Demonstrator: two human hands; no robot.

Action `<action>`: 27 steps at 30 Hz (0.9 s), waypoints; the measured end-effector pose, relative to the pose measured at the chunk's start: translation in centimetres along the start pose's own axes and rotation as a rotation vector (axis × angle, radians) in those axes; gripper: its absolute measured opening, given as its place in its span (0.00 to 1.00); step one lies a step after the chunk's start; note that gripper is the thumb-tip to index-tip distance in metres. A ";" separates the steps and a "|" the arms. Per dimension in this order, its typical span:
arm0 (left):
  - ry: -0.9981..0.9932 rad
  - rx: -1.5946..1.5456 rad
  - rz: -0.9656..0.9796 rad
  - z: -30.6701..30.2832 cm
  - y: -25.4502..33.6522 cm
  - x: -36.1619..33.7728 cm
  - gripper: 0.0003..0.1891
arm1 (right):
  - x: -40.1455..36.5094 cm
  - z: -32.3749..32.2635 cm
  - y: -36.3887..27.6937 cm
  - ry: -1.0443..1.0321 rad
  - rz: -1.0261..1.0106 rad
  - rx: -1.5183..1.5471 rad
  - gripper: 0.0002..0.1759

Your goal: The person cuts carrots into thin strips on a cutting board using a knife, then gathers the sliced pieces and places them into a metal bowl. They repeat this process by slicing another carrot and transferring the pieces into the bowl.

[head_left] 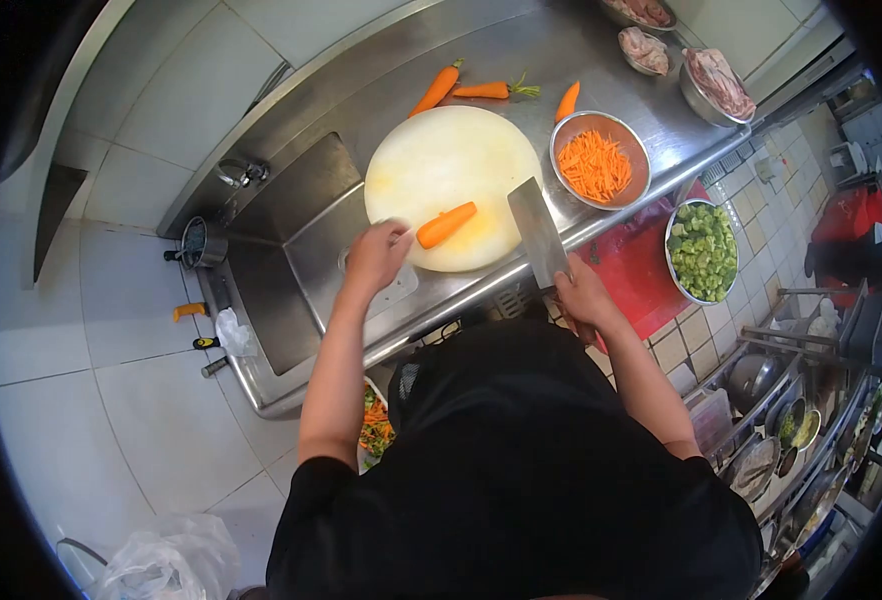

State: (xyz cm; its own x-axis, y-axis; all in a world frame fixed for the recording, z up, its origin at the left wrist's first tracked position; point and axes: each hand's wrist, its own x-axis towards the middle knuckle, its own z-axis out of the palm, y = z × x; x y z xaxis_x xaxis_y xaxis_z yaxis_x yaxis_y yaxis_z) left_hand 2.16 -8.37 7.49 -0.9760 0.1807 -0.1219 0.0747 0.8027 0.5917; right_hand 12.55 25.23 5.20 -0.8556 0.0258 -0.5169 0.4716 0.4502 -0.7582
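My right hand is closed around the handle of a cleaver, whose broad blade points up past the right side of the round white cutting board. On the board's near part lies a peeled carrot with its thick end cut flat. My left hand hovers by the board's left edge, just left of the carrot and apart from it. Its fingers are loosely bent and a little blurred, with nothing visible in them. Right of the board stands a metal strainer bowl of shredded carrot.
Whole carrots lie behind the board, and a carrot piece beside the strainer. The sink is at left. A bowl of chopped green vegetables rests over a red surface. Bowls of raw meat stand far right.
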 end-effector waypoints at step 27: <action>0.195 -0.400 0.005 8.7 4.4 2.2 0.23 | -1.2 2.6 -2.7 0.118 -0.297 -0.426 0.11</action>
State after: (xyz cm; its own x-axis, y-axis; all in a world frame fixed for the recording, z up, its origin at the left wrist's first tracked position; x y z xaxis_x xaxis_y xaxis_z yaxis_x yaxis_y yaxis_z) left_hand 2.17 0.55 2.87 -0.9990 0.0427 0.0115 0.0317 0.5119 0.8585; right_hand 12.85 21.60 6.86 -0.9689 -0.0691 -0.2378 0.0978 0.7754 -0.6238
